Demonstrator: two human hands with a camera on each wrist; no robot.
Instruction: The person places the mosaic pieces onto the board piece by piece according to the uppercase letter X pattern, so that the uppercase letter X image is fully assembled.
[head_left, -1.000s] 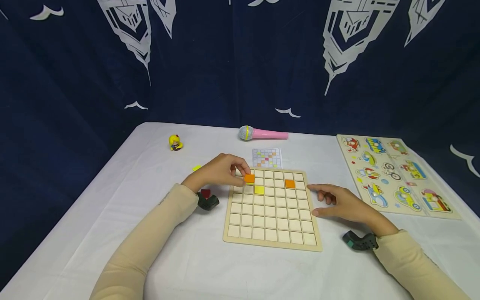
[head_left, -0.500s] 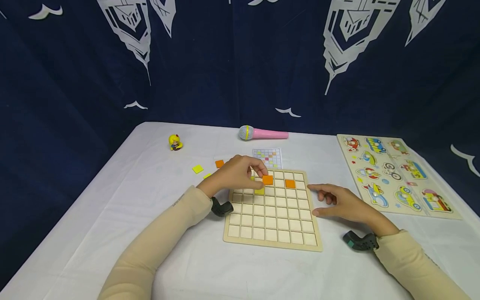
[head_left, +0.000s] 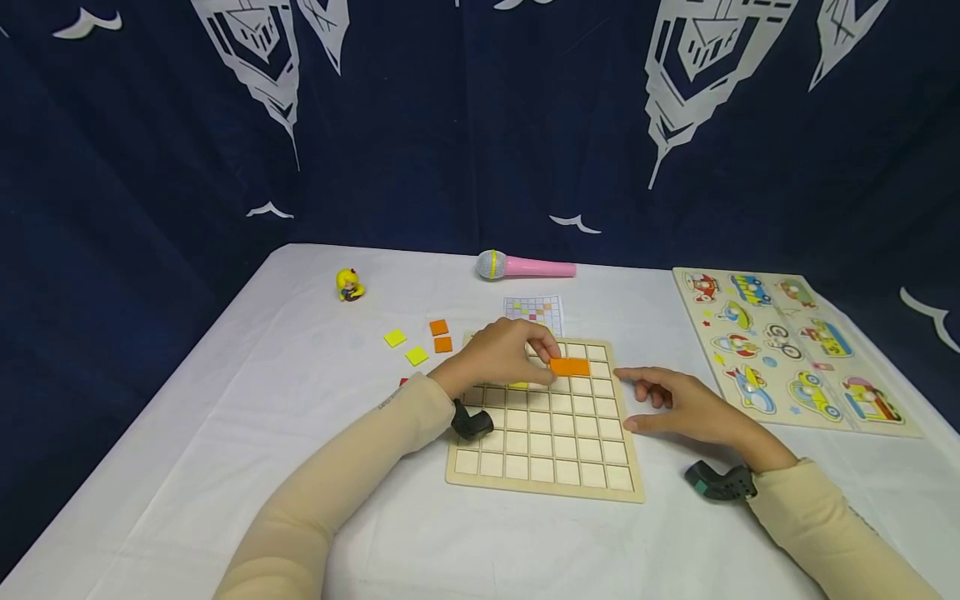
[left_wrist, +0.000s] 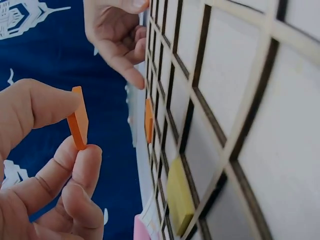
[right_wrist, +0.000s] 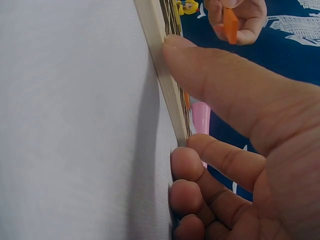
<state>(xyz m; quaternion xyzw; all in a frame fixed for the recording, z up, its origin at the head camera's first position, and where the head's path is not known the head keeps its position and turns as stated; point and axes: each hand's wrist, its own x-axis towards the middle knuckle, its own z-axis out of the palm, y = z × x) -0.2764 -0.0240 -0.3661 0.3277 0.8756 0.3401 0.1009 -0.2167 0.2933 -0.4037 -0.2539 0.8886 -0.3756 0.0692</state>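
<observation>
My left hand (head_left: 504, 357) pinches an orange square tile (left_wrist: 80, 120) between thumb and fingertips above the wooden grid board (head_left: 540, 423). In the head view the held tile overlaps the left side of another orange tile (left_wrist: 148, 120), which lies in an upper row of the board. A yellow tile (left_wrist: 180, 197) also sits in the grid, mostly behind my left hand in the head view. My right hand (head_left: 678, 404) rests at the board's right edge. Its thumb (right_wrist: 182, 55) and index fingertip touch the rim, and the other fingers are loosely bent.
Left of the board lie two loose orange tiles (head_left: 442, 344), two yellow tiles (head_left: 416, 356) and a partly hidden red piece (head_left: 403, 382). Behind it are a colour pattern card (head_left: 534, 310) and a pink microphone (head_left: 536, 268). A vehicle puzzle (head_left: 787, 350) lies right, a small doll (head_left: 349, 285) far left.
My left hand has carried the orange tile rightward across the board's upper rows, uncovering loose tiles on the left. My right hand has stayed at the board's edge.
</observation>
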